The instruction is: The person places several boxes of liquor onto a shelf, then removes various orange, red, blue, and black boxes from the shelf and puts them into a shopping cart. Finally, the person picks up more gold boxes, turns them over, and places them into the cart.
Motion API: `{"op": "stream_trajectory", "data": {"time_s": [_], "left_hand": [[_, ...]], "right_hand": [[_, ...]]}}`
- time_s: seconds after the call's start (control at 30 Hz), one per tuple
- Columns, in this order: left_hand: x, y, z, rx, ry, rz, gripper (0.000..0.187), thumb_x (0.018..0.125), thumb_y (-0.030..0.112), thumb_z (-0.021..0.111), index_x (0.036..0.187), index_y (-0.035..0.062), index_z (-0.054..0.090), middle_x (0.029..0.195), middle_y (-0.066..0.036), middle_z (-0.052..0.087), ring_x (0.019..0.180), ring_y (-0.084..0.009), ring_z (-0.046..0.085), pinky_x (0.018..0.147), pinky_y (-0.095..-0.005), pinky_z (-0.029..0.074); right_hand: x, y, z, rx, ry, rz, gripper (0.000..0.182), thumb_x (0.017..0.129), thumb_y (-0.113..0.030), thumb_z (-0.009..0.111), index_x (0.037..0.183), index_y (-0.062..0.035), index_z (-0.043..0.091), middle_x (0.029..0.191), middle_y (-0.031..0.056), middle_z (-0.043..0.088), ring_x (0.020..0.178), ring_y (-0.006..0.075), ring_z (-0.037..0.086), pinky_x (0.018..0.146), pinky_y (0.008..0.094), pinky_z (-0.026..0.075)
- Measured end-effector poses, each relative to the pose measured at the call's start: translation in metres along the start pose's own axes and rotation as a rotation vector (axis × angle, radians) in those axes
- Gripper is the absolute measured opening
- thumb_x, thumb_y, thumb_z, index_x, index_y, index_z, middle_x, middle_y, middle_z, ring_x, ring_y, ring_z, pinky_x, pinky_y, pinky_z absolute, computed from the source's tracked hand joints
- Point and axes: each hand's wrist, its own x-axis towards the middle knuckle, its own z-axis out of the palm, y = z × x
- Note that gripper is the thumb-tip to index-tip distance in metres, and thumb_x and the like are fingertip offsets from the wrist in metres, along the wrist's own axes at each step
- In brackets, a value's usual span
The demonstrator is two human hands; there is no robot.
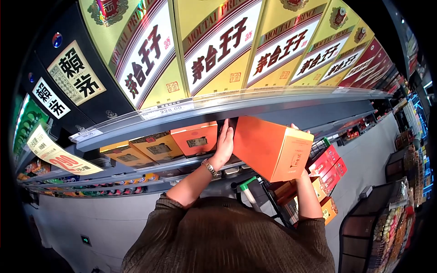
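A large orange gift box (273, 148) is tilted at the front of the lower shelf, under the ledge of the upper one. My right hand (302, 175) grips it from the right side, with fingertips showing at its top edge and most of the palm hidden behind it. My left hand (224, 142), with a watch on the wrist, is held upright with straight fingers right at the box's left edge. To the left of that hand stands an orange-red box (195, 139) on the shelf, beside yellow-orange boxes (157, 148).
Above, yellow liquor boxes (218, 41) line the upper shelf, with black boxes (75, 73) at its left end. A price card (61, 154) juts out at left. A cart with a green handle (248, 183) stands below, near red boxes (328, 168). A display bin (387, 227) is at right.
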Motion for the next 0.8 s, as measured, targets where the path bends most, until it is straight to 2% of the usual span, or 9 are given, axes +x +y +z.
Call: {"op": "stream_trajectory", "data": {"time_s": [0.13,0.23,0.3,0.37,0.47,0.57,0.67,0.7,0.8], "left_hand": [[0.016,-0.023,-0.01,0.037,0.085,-0.055,0.05,0.108,0.028,0.033,0.15,0.001,0.033,0.152,-0.01,0.04,0.139,-0.0187,0.04,0.115,-0.032,0.031],[0.021,-0.037,-0.018,0.043,0.119,-0.112,0.051,0.109,0.032,0.03,0.149,0.0006,0.035,0.152,-0.01,0.041,0.138,-0.0193,0.04,0.115,-0.0322,0.031],[0.023,-0.047,-0.023,0.05,0.14,-0.141,0.053,0.109,0.035,0.028,0.148,0.0003,0.036,0.151,-0.01,0.042,0.138,-0.0197,0.04,0.115,-0.0324,0.031],[0.024,-0.056,-0.028,0.055,0.158,-0.165,0.054,0.109,0.037,0.026,0.147,0.0,0.038,0.15,-0.011,0.042,0.138,-0.0201,0.04,0.115,-0.0326,0.031],[0.021,-0.054,-0.028,-0.029,0.205,-0.198,0.056,0.109,0.04,0.024,0.144,0.0004,0.041,0.147,-0.01,0.046,0.135,-0.0198,0.042,0.114,-0.0329,0.032],[0.006,-0.009,-0.003,-0.083,0.298,-0.234,0.058,0.109,0.045,0.024,0.144,0.0032,0.042,0.148,-0.007,0.046,0.136,-0.0187,0.042,0.115,-0.0331,0.03],[0.011,-0.049,-0.023,-0.133,0.292,-0.259,0.061,0.108,0.047,0.025,0.149,0.0029,0.037,0.154,-0.007,0.039,0.141,-0.0193,0.036,0.117,-0.0333,0.025],[0.006,-0.054,-0.03,-0.155,0.191,-0.236,0.068,0.107,0.05,0.027,0.155,0.002,0.024,0.161,-0.008,0.026,0.148,-0.0202,0.023,0.12,-0.0323,0.017],[-0.026,-0.031,-0.019,-0.099,0.108,-0.221,0.07,0.106,0.054,0.026,0.153,0.0023,0.029,0.16,-0.007,0.029,0.148,-0.0171,0.023,0.122,-0.0324,0.012]], "right_hand": [[0.026,0.007,-0.001,-0.251,-0.191,0.117,0.064,0.104,-0.06,0.025,0.157,-0.0259,0.021,0.15,0.0024,0.038,0.138,0.0161,0.034,0.12,0.0429,0.019],[0.043,0.007,-0.001,-0.879,-0.349,0.068,0.072,0.101,-0.047,0.049,0.158,-0.0173,0.017,0.152,0.0039,0.036,0.142,0.0169,0.031,0.123,0.0435,0.007],[0.053,0.011,0.002,-0.981,-0.321,0.036,0.081,0.091,-0.032,0.069,0.155,-0.0097,0.024,0.151,0.006,0.04,0.14,0.0174,0.036,0.122,0.0459,0.017],[0.063,0.008,-0.002,-0.914,-0.216,0.239,0.082,0.083,-0.026,0.076,0.15,-0.0075,0.033,0.145,0.0062,0.048,0.133,0.0184,0.045,0.116,0.0447,0.03],[0.091,0.003,-0.027,-1.316,-0.457,0.118,0.085,0.065,-0.011,0.087,0.14,-0.0024,0.047,0.134,0.0082,0.058,0.12,0.0209,0.057,0.104,0.0391,0.046],[0.11,0.004,-0.017,-1.217,-0.424,0.167,0.091,0.058,-0.007,0.088,0.14,-0.0018,0.048,0.133,0.0098,0.059,0.123,0.0213,0.053,0.108,0.0366,0.041],[0.14,0.011,-0.036,-0.817,-0.318,0.404,0.093,0.055,-0.01,0.091,0.137,0.0005,0.049,0.131,0.0093,0.061,0.124,0.0215,0.053,0.109,0.0369,0.039],[0.156,0.014,-0.053,-0.748,-0.434,0.43,0.092,0.057,-0.016,0.091,0.137,0.001,0.05,0.133,0.0106,0.06,0.125,0.0224,0.054,0.107,0.0369,0.041],[0.186,0.038,-0.119,-0.219,-0.417,0.329,0.08,0.079,-0.042,0.08,0.14,-0.0011,0.048,0.139,0.0124,0.056,0.13,0.0258,0.051,0.108,0.0434,0.043]]}}
